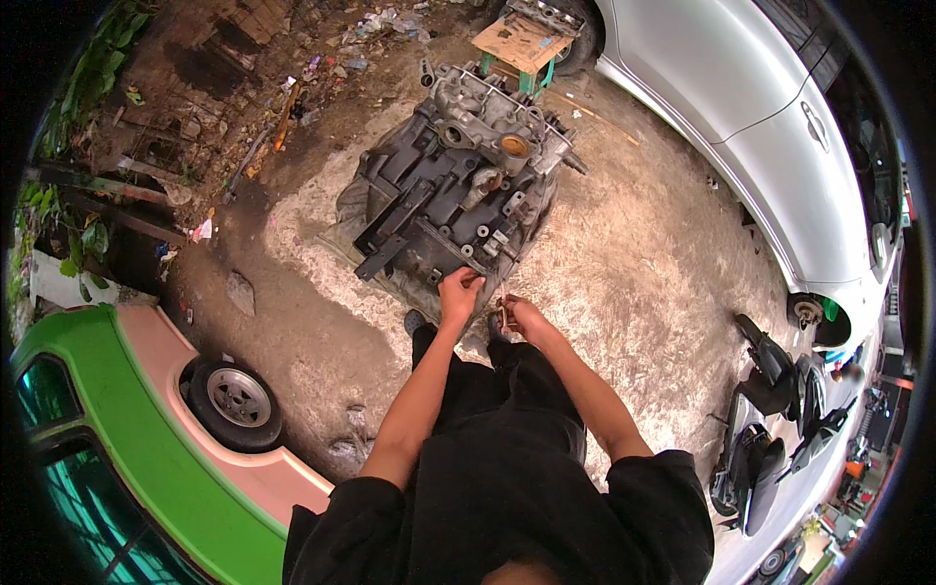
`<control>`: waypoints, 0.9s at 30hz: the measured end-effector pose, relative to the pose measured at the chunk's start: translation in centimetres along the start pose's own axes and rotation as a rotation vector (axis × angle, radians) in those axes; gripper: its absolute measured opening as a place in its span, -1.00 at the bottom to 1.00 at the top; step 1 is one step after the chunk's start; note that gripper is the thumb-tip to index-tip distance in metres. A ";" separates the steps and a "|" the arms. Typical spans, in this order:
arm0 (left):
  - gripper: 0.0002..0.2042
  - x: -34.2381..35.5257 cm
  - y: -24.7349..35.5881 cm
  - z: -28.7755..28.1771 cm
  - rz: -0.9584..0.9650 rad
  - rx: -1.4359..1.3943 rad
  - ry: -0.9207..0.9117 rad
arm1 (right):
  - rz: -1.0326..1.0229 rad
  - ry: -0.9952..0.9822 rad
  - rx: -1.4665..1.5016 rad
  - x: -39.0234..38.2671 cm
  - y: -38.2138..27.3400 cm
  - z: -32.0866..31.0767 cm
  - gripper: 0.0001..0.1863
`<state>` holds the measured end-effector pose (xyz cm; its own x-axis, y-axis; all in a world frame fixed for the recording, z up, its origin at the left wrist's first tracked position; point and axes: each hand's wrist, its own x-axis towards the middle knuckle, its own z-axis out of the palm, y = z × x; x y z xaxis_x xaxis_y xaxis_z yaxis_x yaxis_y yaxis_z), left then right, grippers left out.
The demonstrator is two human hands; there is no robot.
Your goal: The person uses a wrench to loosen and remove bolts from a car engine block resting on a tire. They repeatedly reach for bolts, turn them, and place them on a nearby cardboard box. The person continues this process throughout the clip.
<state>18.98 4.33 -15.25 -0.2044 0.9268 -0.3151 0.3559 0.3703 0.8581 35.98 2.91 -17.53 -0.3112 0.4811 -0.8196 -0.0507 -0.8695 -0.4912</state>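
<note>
In front of me on the ground stands a car engine (444,175), its upper half bare grey metal and its nearer half covered in dark parts. My left hand (458,296) is at the engine's near edge, fingers pinched together; what they hold, if anything, is too small to make out. Just right of it, my right hand (523,318) is curled closed with a small, thin, light-coloured piece showing at its fingertips. I cannot tell what that piece is. A dark rag (485,183) appears to be tucked into the middle of the engine.
Behind the engine is a low green stool (526,58) with a brown board on top. A silver car (721,78) stands to the right, a green and pink car (146,409) at the near left. Motorcycles (765,429) are parked at right. Litter lies at far left.
</note>
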 end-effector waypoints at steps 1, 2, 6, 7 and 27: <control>-0.82 -0.1 0.2 0.0 0.010 0.014 0.011 | 0.014 0.007 0.002 -0.1 0.0 0.1 -0.81; -0.82 -0.2 0.4 0.1 0.023 0.020 0.025 | 0.009 0.004 0.010 -0.2 0.0 0.2 -0.81; -0.81 -0.3 0.3 0.3 0.018 0.020 0.018 | 0.002 -0.029 0.026 -0.7 -0.2 0.1 -0.80; -0.80 -0.4 0.1 0.3 0.036 0.023 0.024 | -0.012 -0.054 0.038 -0.9 -0.3 0.0 -0.80; -0.77 -6.6 4.1 -1.7 0.065 -0.323 -0.072 | -0.448 0.082 -0.078 -7.3 -3.4 1.6 -0.80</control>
<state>20.23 -0.40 -8.92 -0.1218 0.9541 -0.2737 0.0565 0.2819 0.9578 36.92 2.19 -9.44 -0.1984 0.8173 -0.5409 -0.0906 -0.5648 -0.8202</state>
